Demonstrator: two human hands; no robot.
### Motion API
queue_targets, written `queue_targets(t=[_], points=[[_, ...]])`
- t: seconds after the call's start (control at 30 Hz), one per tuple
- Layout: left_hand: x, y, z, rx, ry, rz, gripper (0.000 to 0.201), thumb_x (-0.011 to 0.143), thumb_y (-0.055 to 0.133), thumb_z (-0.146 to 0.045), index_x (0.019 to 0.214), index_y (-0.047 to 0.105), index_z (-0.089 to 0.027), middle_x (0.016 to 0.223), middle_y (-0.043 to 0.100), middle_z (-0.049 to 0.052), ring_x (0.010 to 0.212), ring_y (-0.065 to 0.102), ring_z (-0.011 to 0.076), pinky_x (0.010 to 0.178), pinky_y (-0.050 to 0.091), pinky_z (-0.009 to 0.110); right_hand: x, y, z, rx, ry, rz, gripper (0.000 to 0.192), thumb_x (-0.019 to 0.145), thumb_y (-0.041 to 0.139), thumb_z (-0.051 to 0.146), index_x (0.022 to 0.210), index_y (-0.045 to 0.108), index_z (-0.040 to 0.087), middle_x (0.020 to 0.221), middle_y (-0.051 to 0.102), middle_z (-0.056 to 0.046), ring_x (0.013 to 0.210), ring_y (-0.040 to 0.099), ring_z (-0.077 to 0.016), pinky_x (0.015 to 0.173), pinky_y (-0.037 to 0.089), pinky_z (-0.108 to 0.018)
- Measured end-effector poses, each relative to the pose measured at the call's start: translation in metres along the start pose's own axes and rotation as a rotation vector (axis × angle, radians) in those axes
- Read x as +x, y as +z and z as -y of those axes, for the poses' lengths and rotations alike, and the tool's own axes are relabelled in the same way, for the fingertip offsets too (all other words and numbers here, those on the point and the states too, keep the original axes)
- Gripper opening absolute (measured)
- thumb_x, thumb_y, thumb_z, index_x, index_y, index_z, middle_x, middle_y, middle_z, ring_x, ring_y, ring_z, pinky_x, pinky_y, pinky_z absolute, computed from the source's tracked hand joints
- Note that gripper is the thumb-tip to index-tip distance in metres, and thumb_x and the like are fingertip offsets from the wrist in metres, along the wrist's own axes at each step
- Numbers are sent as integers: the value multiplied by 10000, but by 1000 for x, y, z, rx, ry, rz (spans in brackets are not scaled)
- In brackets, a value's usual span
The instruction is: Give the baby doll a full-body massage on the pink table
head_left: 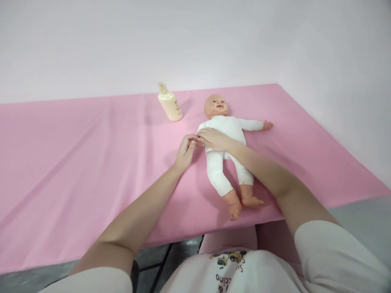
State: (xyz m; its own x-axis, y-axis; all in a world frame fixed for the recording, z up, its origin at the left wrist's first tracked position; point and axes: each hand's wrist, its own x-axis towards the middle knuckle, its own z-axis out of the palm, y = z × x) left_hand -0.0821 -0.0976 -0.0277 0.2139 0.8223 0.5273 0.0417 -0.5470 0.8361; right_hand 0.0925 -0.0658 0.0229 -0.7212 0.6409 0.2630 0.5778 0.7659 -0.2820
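Observation:
A baby doll [227, 127] with a bare plastic head and a white cloth body lies on its back, its feet toward me. My left hand [185, 152] is closed around the doll's small hand [198, 143], at the left side of its body. Across the doll's belly reaches my right hand [216, 139], its fingers curved over the same arm just above the wrist. Most of that forearm is hidden under my fingers. The doll's other arm [253, 124] stretches out to the right, touched by neither hand.
A pale yellow pump bottle [171, 106] stands upright left of the doll's head. Pink cloth [91, 162] with soft folds covers the table, whose near edge lies just beyond the doll's feet. A white wall rises behind the table.

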Motion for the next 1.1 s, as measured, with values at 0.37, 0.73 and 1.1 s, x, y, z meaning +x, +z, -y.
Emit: queue_targets(t=[0.37, 0.73, 1.1], points=[[-1, -3, 1, 210, 32, -34, 329, 848, 625, -454, 1062, 532, -222, 1091, 612, 78, 1036, 603, 193, 934, 505, 361, -1, 4, -5, 10, -13, -14, 264, 844, 617, 279, 1058, 557, 137, 1070, 601, -96, 989, 543, -242, 883, 384, -345], [-1, -2, 0, 142, 17, -10, 262, 896, 554, -374, 1099, 495, -220, 1094, 611, 74, 963, 641, 162, 856, 546, 318, 1, 3, -3, -25, -20, -26, 295, 1013, 343, 280, 1034, 596, 131, 1048, 621, -100, 961, 537, -216, 884, 370, -332], [-1, -3, 7, 268, 28, -27, 501, 639, 556, -29, 1098, 498, -223, 1116, 610, 64, 1063, 608, 184, 953, 506, 364, 2, 2, -1, -50, -10, -25, 285, 1006, 354, 223, 1018, 614, 108, 1003, 632, -101, 924, 538, -209, 868, 369, -314]])
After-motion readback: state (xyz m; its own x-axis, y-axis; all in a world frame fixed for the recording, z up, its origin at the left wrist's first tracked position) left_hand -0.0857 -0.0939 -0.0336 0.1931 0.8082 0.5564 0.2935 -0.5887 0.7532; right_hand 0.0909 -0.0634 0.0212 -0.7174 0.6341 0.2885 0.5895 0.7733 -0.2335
